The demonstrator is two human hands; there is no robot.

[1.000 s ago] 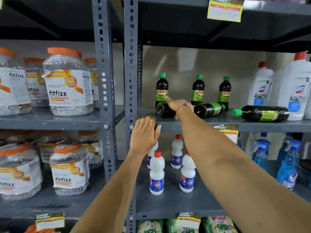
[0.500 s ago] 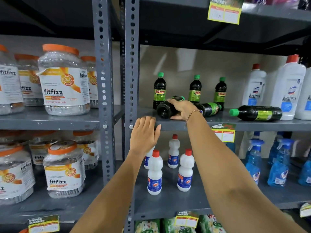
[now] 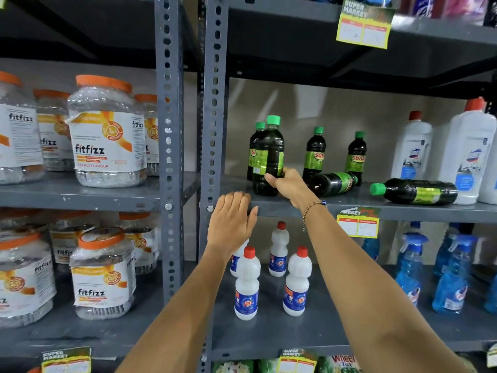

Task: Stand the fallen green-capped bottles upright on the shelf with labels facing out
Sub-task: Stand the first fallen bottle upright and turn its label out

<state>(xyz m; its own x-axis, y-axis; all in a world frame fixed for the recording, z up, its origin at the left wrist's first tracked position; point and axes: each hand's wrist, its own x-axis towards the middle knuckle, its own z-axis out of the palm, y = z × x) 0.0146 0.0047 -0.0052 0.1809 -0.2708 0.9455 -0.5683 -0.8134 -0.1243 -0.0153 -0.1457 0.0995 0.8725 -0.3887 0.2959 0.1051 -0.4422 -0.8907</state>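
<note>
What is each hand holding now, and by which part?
The right hand grips an upright bottle by its lower body. The left hand holds nothing; it rests on the shelf edge.

A standing green-capped bottle (image 3: pixel 254 146) is mostly hidden behind the held bottle (image 3: pixel 269 157), both price tags' (image 3: pixel 359 224) print is too blurred to read, and the right edge crops a white bottle (image 3: pixel 490 184).

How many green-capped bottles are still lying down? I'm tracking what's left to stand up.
2. One lying bottle rests just right of the right hand, base toward the camera; the other lying bottle sits further right, cap pointing left. None seems hidden.
</note>
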